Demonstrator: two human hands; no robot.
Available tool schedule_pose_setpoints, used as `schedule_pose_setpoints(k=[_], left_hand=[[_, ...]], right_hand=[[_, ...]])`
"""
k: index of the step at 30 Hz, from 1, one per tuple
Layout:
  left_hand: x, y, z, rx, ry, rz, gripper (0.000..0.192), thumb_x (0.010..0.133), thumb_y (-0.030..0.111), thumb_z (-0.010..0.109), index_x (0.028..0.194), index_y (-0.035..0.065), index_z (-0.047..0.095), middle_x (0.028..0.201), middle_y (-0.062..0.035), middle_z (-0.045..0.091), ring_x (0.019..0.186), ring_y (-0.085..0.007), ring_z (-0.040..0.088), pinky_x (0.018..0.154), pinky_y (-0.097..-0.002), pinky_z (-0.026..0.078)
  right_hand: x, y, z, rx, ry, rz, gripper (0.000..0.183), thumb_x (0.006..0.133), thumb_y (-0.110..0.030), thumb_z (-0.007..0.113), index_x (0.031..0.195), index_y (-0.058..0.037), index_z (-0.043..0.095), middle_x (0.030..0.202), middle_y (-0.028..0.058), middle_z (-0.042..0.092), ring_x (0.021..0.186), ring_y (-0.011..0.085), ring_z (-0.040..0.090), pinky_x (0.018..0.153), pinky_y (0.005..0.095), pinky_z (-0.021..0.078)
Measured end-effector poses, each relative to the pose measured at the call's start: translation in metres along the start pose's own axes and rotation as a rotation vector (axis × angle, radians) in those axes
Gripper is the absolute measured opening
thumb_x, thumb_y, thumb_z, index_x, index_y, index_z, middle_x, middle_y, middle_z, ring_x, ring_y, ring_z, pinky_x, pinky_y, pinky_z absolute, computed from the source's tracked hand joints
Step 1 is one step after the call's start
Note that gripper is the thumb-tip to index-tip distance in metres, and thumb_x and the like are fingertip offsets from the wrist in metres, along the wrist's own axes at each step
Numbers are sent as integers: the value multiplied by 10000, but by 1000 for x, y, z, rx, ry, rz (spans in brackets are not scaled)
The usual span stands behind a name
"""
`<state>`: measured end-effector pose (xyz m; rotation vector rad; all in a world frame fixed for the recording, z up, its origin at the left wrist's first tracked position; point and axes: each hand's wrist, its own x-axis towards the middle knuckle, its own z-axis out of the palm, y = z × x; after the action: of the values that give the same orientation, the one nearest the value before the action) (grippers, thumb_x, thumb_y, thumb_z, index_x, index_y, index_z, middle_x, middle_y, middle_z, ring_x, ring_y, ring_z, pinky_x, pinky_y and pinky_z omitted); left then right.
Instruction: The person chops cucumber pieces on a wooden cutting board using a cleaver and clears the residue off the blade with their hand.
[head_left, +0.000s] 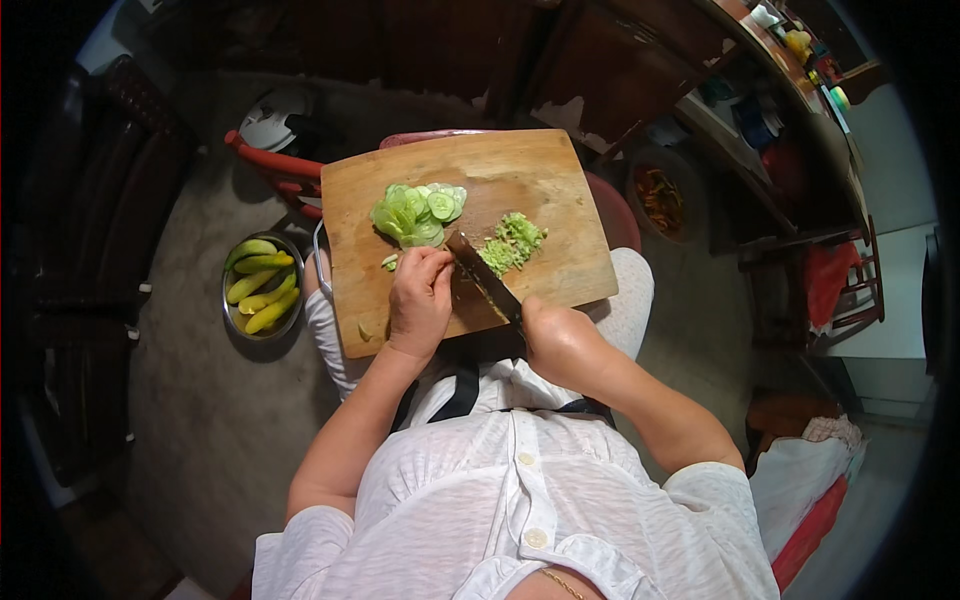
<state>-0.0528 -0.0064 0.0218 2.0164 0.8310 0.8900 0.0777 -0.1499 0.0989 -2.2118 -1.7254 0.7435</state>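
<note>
A kitchen knife (486, 279) with a broad dark blade is in my right hand (559, 337), its tip pointing away to the left over the wooden cutting board (450, 161). Just left of the blade, my left hand (421, 296) rests on the board with its fingers bunched together. Whatever may lie under those fingertips is hidden. Thin round cucumber slices (420, 212) overlap in a pile beyond my left hand. Right of the knife sits a heap of finely cut cucumber (514, 244). A few small cucumber pieces (390, 262) lie beside my left fingers.
On the floor to the left stands a metal bowl (264, 337) with several whole yellow-green cucumbers (259, 289). A red chair (277, 165) is close behind it. A basin of orange-brown contents (660, 199) and shelving (739, 165) are at right. A dark sofa (97, 187) lines the left side.
</note>
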Motion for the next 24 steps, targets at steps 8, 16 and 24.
schedule_pose_setpoints(k=[8, 16, 24], left_hand=[[-6, -1, -8, 2, 1, -13, 109, 788, -33, 573, 886, -13, 616, 876, -139, 577, 830, -309, 569, 739, -352, 459], [-8, 0, -14, -13, 31, -19, 146, 796, -44, 554, 923, -17, 621, 896, -141, 585, 836, -301, 582, 743, -341, 469], [1, -4, -34, -149, 167, -133, 111, 850, -25, 560, 926, -23, 640, 867, -88, 597, 788, -165, 580, 703, -246, 451]], right_hand=[[-2, 1, -3, 40, 44, 9, 127, 735, -6, 557, 801, 39, 458, 634, 262, 548, 654, 447, 571, 585, 490, 451], [-2, 1, 4, 30, -19, 9, 151, 728, -15, 569, 806, 42, 453, 640, 259, 550, 667, 450, 569, 595, 490, 451], [-3, 2, -4, 3, 11, 25, 149, 677, 26, 554, 810, 50, 493, 664, 275, 586, 673, 443, 605, 630, 490, 484]])
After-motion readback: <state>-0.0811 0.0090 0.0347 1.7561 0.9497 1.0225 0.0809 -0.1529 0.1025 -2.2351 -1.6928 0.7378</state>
